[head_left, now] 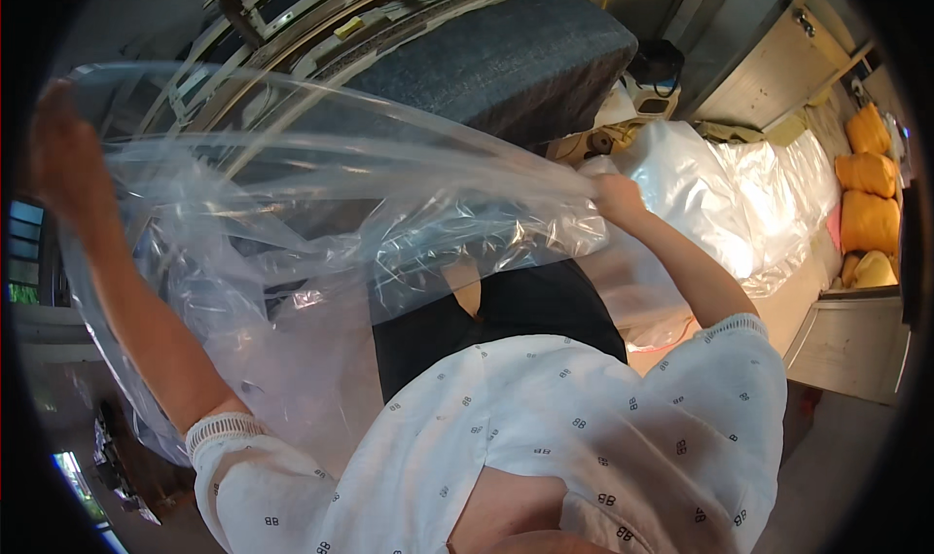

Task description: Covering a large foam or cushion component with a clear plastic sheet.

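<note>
Plastic sheet (321,223), clear and crinkled, stretches between both raised hands. The right hand (615,196) is closed, pinching a gathered edge; the left hand (60,155) grips the far edge, though its fingers blur behind the film. Beyond the right hand lies more plastic (739,204) and orange cushions (868,204). Pulled this taut, the thin film could tear or slip loose.

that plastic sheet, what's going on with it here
A person is holding a large clear plastic sheet stretched out between both hands. The left hand grips one edge raised far out to the side, and the right hand pinches a bunched part in front of a dark grey padded surface. The sheet sags over the person's lap. More clear plastic lies to the right, beside some orange-yellow cushions.
</note>
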Motion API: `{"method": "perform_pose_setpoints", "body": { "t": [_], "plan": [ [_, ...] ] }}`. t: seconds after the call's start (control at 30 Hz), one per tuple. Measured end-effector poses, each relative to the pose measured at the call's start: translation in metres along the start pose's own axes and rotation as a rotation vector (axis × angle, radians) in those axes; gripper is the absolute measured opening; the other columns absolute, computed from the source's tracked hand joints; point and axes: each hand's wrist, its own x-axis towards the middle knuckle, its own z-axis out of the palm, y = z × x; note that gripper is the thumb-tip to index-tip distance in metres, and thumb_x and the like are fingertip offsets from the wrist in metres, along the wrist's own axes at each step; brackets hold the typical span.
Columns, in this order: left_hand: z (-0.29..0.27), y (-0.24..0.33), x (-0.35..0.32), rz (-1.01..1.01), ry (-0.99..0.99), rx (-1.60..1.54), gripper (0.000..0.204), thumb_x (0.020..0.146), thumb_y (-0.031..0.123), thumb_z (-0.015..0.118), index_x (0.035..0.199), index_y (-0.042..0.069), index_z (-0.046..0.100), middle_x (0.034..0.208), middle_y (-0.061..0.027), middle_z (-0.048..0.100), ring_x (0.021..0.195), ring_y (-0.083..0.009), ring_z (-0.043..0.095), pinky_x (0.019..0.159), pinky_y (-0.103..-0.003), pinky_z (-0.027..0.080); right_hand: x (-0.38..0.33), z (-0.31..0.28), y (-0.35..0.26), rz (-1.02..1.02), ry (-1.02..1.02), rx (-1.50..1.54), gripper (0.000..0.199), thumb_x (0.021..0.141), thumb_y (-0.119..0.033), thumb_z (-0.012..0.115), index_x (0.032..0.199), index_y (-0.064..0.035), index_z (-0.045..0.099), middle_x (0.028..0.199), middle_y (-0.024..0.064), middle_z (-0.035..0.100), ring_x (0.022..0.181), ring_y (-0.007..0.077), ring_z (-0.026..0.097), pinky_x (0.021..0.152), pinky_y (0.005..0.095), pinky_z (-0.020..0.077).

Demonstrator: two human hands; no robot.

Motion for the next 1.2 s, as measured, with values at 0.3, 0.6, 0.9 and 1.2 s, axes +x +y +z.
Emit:
{"method": "perform_pose_setpoints", "body": {
  "t": [0.3,0.6,0.9,1.2],
  "plan": [
    [-0.023,0.134,-0.211,-0.486,-0.967,-0.424,0.016,0.087,0.014,0.044,0.102,0.01,0.048,0.088,-0.0168,0.061,0.081,-0.0391,0.057,0.066,-0.047,0.044,0.039,-0.152,0.198,0.307,0.637,-0.517,0.018,0.081,-0.015,0.046,0.086,-0.0105,0.063,0.086,0.0136,0.062,0.078,0.0329,0.061,0.065,0.0417,0.0482],
    [-0.109,0.018,-0.349,-0.79,-1.327,-0.166,0.02,0.088,0.022,0.044,0.101,0.006,0.048,0.09,-0.0238,0.058,0.088,-0.0425,0.054,0.07,-0.049,0.04,0.188,-0.259,0.01,0.139,1.213,0.191,0.043,0.072,-0.045,0.063,0.097,-0.0098,0.055,0.088,0.0138,0.06,0.08,0.0335,0.057,0.069,0.0416,0.045],
    [-0.01,-0.1,-0.513,-0.865,-1.158,-0.07,0.034,0.095,0.024,0.034,0.111,-0.003,0.044,0.105,-0.0268,0.054,0.095,-0.0409,0.052,0.075,-0.044,0.042,0.213,-0.146,0.024,-0.25,0.431,-0.009,0.076,0.069,-0.05,0.067,0.127,-0.0089,0.042,0.13,0.017,0.041,0.126,0.0303,0.031,0.098,0.0363,0.0318],
    [0.038,-0.166,-0.553,-0.499,-1.086,0.077,0.034,0.094,0.026,0.033,0.113,0.0,0.043,0.109,-0.0223,0.053,0.096,-0.0403,0.052,0.077,-0.045,0.042,0.264,-0.126,0.005,0.048,0.443,0.122,0.072,0.078,-0.063,0.045,0.13,-0.0146,0.042,0.12,0.0155,0.051,0.113,0.0317,0.047,0.093,0.0352,0.0368]
  ]
}}
